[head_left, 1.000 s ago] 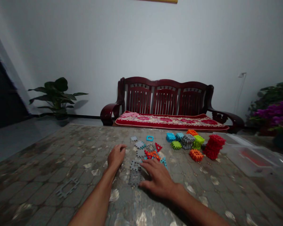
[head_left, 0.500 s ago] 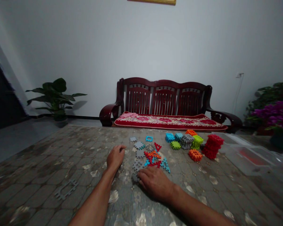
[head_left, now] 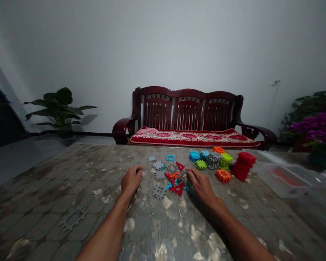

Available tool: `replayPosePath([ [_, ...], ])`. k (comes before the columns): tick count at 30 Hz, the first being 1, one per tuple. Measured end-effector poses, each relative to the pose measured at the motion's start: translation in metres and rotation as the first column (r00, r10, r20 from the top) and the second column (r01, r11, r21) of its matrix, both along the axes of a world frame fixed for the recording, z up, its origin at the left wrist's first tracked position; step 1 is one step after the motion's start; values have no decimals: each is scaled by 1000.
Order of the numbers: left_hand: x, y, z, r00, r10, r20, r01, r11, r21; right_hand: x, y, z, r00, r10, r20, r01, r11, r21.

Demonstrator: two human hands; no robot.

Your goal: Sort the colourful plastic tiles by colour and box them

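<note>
Grey toothed piece [head_left: 184, 176], blurred, sits just below mid-frame, pinched by the right hand [head_left: 203, 184] beside red pieces [head_left: 177, 189]. Left of centre, the left hand [head_left: 130, 179] stays loosely curled at the surface [head_left: 51, 181] (whether empty, I cannot tell). Farther right stands a red stack [head_left: 243, 166].

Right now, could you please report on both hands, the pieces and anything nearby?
Left hand on table, seemingly holding nothing. Right hand beside red pieces, its hold unclear. Flat gray pieces between hands. Orange stack right of right hand.
</note>
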State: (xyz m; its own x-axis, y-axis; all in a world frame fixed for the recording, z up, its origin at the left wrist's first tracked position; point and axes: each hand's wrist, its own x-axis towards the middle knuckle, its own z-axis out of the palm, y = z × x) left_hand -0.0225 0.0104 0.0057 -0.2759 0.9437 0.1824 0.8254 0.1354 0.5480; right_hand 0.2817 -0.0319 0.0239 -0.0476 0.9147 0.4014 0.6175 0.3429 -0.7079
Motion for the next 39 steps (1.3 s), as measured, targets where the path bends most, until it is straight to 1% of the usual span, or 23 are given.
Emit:
replayPosePath([
  [5, 0, 0, -1, 1000, 3, -5, -3, 1000, 6, 30, 20, -17, 988, -156, 8, 156, 987, -46],
  [9, 0, -1, 0, 1000, 1, -10, -1, 1000, -7, 37, 23, -27, 980, -195, 46, 198, 977, -73],
  [11, 1, -1, 2, 1000, 5, -10, -5, 1000, -17, 35, 23, -27, 977, -191, 94, 198, 978, -65],
  [14, 2, -1, 4, 1000, 15, -11, -15, 1000, -22, 33, 21, -26, 962, -177, 209, 190, 981, -43],
  [17, 2, -1, 3, 1000, 21, -15, -21, 1000, -5, 33, 19, -24, 932, -142, 332, 155, 988, -13],
  [20, 1, 0, 2, 1000, 21, -18, -21, 1000, -2, 35, 18, -25, 909, -107, 403, 119, 993, -3],
  [24, 0, 1, -1, 1000, 12, -26, -12, 1000, -15, 37, 16, -27, 886, -111, 451, 117, 993, 13],
  [27, -1, 2, -3, 1000, 4, -25, -4, 1000, 1, 37, 15, -29, 861, -139, 490, 143, 989, 29],
  [30, -2, 2, -4, 1000, 1, -21, 0, 1000, 8, 35, 13, -30, 856, -197, 479, 193, 979, 59],
  [32, -2, 2, -4, 1000, -1, -24, 1, 1000, 4, 32, 11, -30, 859, -213, 465, 196, 977, 84],
  [35, -2, 2, -4, 999, -5, -32, 5, 1000, 0, 27, 8, -30, 864, -176, 472, 148, 984, 96],
  [39, -3, 3, -5, 999, -4, -35, 4, 1000, 0, 20, 6, -28, 869, -104, 484, 81, 994, 69],
])
